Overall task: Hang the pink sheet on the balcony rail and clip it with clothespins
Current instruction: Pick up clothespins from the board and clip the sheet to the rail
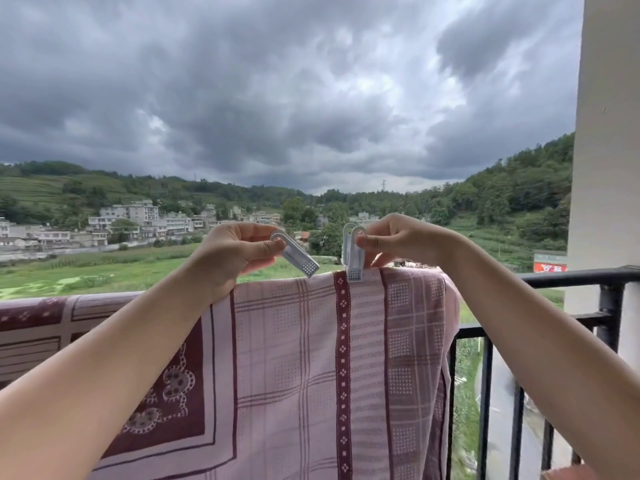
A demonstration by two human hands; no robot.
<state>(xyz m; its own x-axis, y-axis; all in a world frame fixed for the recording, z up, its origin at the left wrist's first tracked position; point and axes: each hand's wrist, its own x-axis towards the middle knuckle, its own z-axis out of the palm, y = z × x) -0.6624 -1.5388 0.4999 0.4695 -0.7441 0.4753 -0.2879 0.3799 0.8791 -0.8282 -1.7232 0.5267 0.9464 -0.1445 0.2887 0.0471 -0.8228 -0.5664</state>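
Observation:
The pink sheet (304,358), patterned with maroon bands and checks, hangs draped over the black balcony rail (571,277). My left hand (232,254) pinches a white clothespin (299,256) held tilted just above the sheet's top edge. My right hand (401,240) pinches a second white clothespin (354,259) that stands upright with its jaws down on the sheet's top edge over the rail. Most of the rail is hidden under the fabric.
Black vertical balusters (485,393) show to the right of the sheet. A pale wall pillar (606,168) rises at the far right. Beyond the rail lie green fields, houses and wooded hills under dark clouds, with a drop below.

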